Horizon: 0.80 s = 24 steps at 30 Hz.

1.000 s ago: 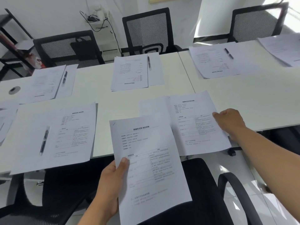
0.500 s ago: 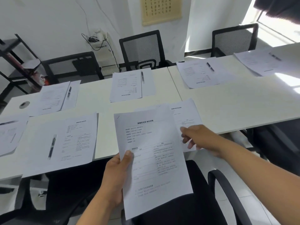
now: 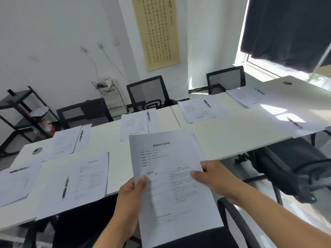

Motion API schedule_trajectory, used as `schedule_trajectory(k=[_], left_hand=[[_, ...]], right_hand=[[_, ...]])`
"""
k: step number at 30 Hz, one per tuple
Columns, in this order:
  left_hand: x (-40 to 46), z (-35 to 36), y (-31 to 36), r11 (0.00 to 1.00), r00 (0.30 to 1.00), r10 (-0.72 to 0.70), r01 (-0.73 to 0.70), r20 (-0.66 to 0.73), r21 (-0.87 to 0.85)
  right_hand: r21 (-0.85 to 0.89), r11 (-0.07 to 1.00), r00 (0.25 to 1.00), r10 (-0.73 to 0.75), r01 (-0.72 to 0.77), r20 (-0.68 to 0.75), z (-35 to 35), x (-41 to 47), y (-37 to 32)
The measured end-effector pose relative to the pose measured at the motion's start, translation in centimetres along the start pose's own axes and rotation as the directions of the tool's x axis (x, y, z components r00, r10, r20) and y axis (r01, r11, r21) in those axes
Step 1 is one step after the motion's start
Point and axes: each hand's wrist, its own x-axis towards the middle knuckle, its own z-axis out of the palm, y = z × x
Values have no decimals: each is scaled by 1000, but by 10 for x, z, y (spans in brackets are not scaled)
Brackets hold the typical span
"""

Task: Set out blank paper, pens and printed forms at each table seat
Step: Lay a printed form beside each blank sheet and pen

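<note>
I hold a stack of printed forms [image 3: 172, 169] upright in front of me, above the near table edge. My left hand [image 3: 131, 199] grips its left edge with the thumb on the front. My right hand [image 3: 213, 178] pinches the right edge, thumb on the printed side. The sheets at the top of the stack are fanned slightly apart. On the white table [image 3: 223, 138] a form with a black pen [image 3: 65, 187] lies at the near left seat. Paper sets with pens [image 3: 148, 115] also lie at the far seats.
Black mesh chairs [image 3: 148, 92] stand along the far side, and a black chair [image 3: 293, 169] sits at the right. A dark chair seat is just below my hands. A black shelf rack [image 3: 23, 111] stands at the left wall. A dark curtain hangs by the bright window.
My right hand left the form lying on the table and came back to the held stack, now pinching its right edge. The view has lifted and swung right.
</note>
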Motion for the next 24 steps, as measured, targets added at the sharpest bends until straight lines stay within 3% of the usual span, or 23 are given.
schedule_trajectory(k=[8, 16, 24], left_hand=[[-50, 10, 16, 990, 981, 123, -131, 152, 48], [-100, 16, 25, 962, 913, 222, -263, 342, 77], [-168, 57, 28, 907, 773, 262, -401, 578, 126]], right_hand=[[-23, 995, 970, -102, 99, -221, 8, -80, -7], [-9, 994, 857, -98, 108, -507, 27, -191, -20], [-6, 997, 710, -57, 75, -702, 17, -306, -6]])
